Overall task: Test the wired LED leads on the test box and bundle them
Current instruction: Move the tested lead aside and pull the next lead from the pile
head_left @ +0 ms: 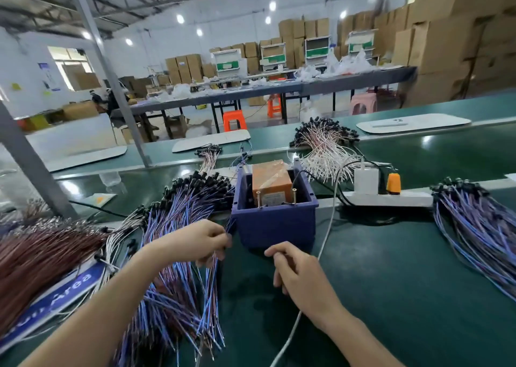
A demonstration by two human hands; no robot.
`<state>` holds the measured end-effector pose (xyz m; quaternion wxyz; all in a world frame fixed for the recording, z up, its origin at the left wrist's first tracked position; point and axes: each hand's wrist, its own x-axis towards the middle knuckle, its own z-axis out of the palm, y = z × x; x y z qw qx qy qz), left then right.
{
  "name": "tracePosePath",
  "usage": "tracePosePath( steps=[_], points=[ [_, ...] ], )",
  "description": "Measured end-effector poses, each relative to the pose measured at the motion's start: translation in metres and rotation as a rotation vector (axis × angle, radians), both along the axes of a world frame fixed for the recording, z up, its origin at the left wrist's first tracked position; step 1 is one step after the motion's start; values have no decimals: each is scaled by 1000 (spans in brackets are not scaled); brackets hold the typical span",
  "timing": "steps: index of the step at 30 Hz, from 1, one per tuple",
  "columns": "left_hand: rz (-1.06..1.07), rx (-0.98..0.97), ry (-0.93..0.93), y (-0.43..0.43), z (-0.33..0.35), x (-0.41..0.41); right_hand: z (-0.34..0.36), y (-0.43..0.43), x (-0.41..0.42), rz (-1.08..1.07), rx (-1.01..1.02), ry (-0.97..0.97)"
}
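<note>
Head view: left hand fingers pinch blue leads beside test box; right hand fingers loosely curled, empty.

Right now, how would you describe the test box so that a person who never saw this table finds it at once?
On the green table, look near the middle. A dark blue tub stands there, between a pile of bluish leads on its left and a white power strip on its right. Only it holds an orange block and has two screws upright at its near rim.
</note>
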<state>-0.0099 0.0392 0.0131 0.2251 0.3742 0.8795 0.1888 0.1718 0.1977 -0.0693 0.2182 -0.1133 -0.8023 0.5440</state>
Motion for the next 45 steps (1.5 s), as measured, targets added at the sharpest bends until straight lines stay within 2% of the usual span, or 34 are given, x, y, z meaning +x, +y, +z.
tracePosePath(
  steps=[4,7,10,13,17,21,23,26,32,36,37,39,42,45],
  points=[
    [332,207,403,-11,-6,-43,-4,4,5,-45,-52,37],
    [587,316,514,-18,-8,-75,-5,7,6,-89,-79,54],
    [756,176,524,-27,-13,-102,-6,10,5,-110,-113,58],
    [801,55,451,-32,-23,-119,-7,13,4,-116,-149,56],
    [755,51,406,-35,-32,-130,-7,15,2,-119,-191,48],
    [823,165,373,-36,-31,-130,-8,16,1,-126,-224,48],
    [819,261,370,-35,-26,-127,-8,17,1,-130,-252,52],
    [795,508,391,-23,6,-112,-7,17,0,-136,-279,60],
    [572,1104,787,21,130,-45,-6,18,2,-130,-320,72],
    [384,1496,891,41,193,9,-5,18,4,-120,-334,89],
    [353,1574,867,44,203,20,-4,18,4,-115,-341,92],
    [302,1709,681,51,210,38,-4,18,6,-95,-359,101],
    [230,1810,241,61,191,57,-1,20,9,-49,-410,118],
    [294,1753,-207,70,138,68,3,22,12,-23,-517,145]
  ],
)
